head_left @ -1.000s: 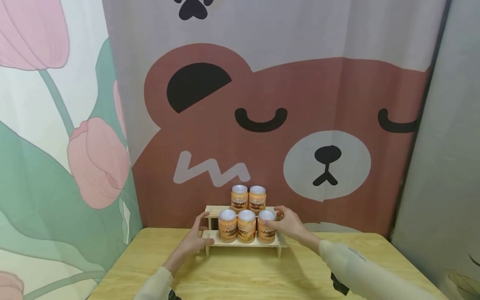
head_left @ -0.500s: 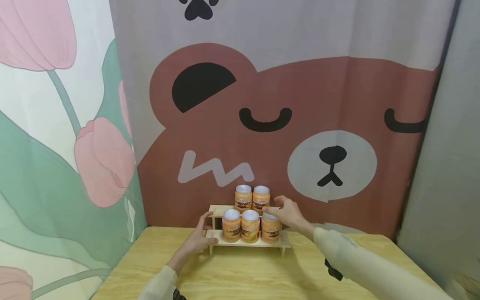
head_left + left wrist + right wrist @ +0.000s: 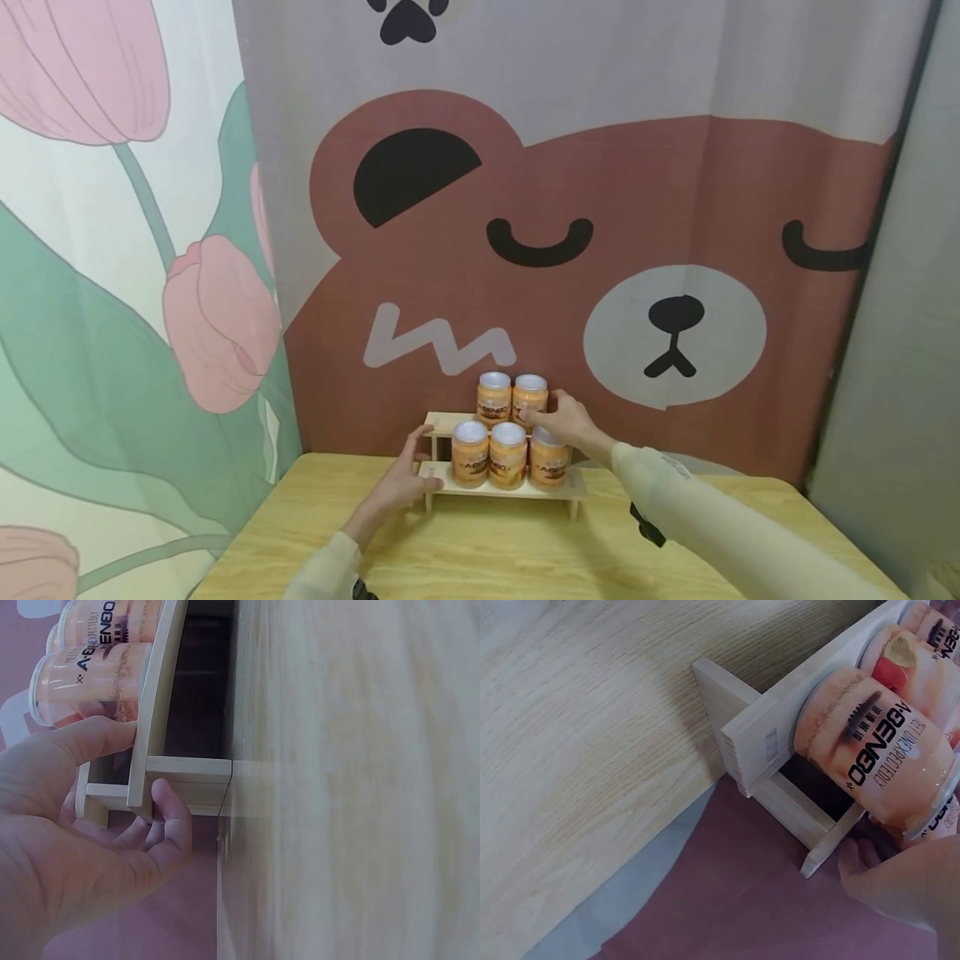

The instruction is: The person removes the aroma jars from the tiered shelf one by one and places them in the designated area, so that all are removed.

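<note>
A two-step wooden display stand [image 3: 442, 422] bears several orange-labelled jars with silvery lids, two on the upper step and three on the lower. My left hand [image 3: 400, 482] grips the stand's left end; in the left wrist view the thumb lies by the lower step's top and curled fingertips [image 3: 169, 799] reach beneath it. At the upper step's right, my right hand [image 3: 574, 423] holds the upper right jar [image 3: 529, 392], thumb across its front. Below it stands the lower right jar [image 3: 877, 750], partly covering that hold in the right wrist view.
The stand is on a light wood-grain table [image 3: 495, 550], near its back edge. Right behind hangs a curtain [image 3: 420, 300] printed with a brown bear. A tulip-printed curtain [image 3: 97, 333] is on the left, a grey surface [image 3: 900, 333] on the right.
My right hand has let go of the lower right jar, risen, and taken hold of the upper right jar. The left hand keeps its grip on the stand. The head view has shifted slightly.
</note>
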The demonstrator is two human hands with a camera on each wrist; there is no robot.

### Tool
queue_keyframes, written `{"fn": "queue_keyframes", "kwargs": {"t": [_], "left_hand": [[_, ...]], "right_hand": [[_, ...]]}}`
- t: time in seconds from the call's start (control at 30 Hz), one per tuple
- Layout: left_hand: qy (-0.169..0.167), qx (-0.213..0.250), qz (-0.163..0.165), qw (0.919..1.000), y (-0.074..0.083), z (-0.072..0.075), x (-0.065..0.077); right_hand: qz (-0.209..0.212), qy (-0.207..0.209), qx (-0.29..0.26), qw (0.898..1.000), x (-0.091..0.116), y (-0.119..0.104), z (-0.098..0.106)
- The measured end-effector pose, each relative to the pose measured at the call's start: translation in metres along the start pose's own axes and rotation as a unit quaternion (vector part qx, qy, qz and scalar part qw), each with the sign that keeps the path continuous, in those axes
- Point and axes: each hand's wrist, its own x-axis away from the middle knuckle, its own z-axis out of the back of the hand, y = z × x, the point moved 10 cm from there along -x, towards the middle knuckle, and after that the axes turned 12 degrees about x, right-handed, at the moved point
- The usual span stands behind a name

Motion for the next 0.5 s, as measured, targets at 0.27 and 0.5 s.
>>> {"fn": "queue_keyframes", "kwargs": {"t": [0.27,0.5], "left_hand": [[-0.007,0.000,0.000,1.0000,-0.0028,0.0001,-0.0007],[-0.007,0.006,0.006,0.9999,-0.0046,-0.0004,-0.0020]], "right_hand": [[-0.013,0.014,-0.073,0.997,-0.0087,0.0004,-0.0090],[-0.021,0.044,-0.103,0.994,-0.0094,0.0001,-0.0065]]}}
